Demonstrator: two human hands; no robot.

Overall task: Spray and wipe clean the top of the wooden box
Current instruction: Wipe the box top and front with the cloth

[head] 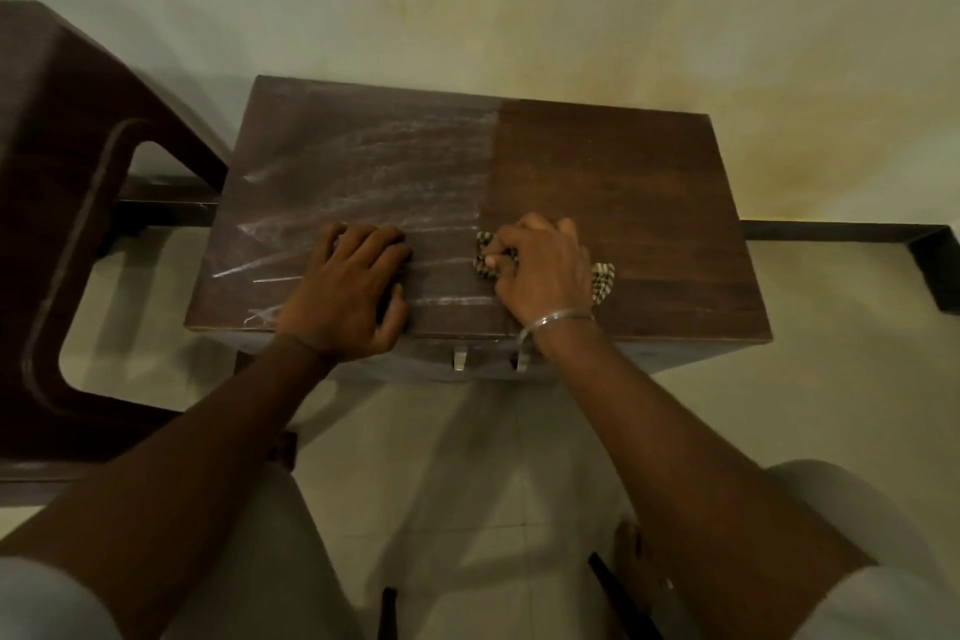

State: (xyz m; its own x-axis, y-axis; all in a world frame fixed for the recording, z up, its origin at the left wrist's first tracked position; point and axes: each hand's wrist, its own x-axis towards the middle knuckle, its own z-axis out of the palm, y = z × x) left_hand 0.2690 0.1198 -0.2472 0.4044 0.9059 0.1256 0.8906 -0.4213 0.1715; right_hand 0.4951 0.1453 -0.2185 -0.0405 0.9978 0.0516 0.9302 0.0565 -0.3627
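On the wooden box (623, 172), right hand (540, 270) fingers (524, 237) clutch the checked cloth (602, 281).

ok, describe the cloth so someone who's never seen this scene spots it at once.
Find the wooden box standing against the wall in the middle of the view. Near the front edge of its top, the right hand, with a bangle at the wrist, grips a bunched cloth. It is the only checked, dark-and-light thing there, poking out on both sides of the hand.
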